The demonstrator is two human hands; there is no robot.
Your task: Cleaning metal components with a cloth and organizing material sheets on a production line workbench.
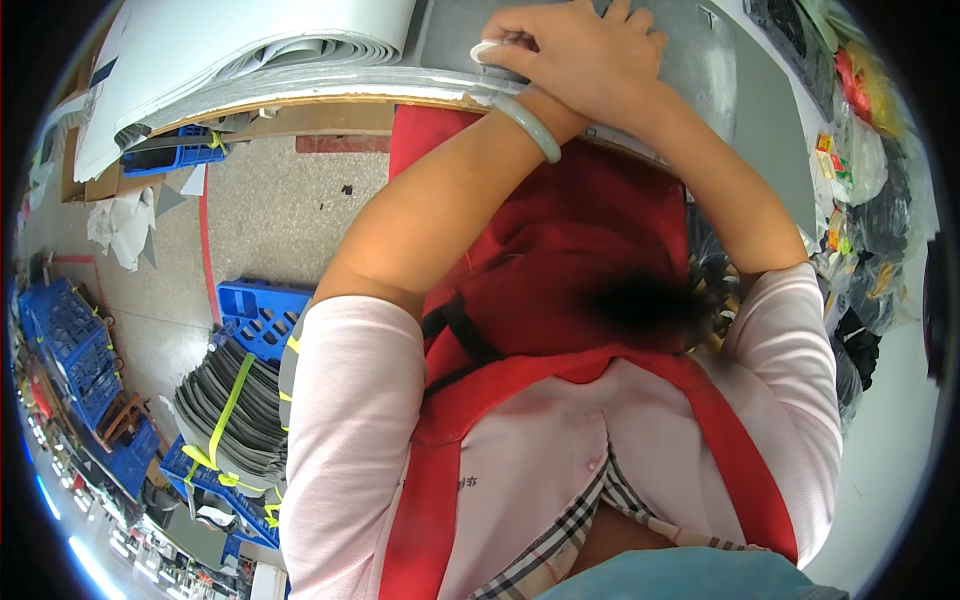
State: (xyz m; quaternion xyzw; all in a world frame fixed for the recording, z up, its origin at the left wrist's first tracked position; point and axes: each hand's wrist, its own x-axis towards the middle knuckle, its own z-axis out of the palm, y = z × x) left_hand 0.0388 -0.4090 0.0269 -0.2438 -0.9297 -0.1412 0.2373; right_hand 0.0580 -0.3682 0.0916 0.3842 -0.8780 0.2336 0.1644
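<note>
Where the wrists cross: the bare right hand (578,58) lies over the bare left hand (641,19), both near the far side of the view.
Right grip: thumb and fingers pinch a small, thin, rounded white piece (484,51); material too small to tell.
Left grip: cannot tell; mostly covered by the right, only some bent fingers showing.
White piece: at the left tip of the right hand, just above a smooth grey sheet (447,38) on the worktable; contact with the sheet unclear.
Left wrist: a pale green, smooth ring bangle (533,130).
Left of hands: a thick, loosely rolled stack of white sheeting (255,25), its layered end facing the wearer.
Clothing: a deep red cloth apron (570,215) over a pale pink top (350,390).
Floor, left: a blue plastic lattice crate (262,312) beside a stack of curved dark grey sheets (264,435), bound by a yellow-green strap (232,405).
Farther left: more blue plastic crates (68,335).
Right side: crumpled clear plastic bags (866,172).
</note>
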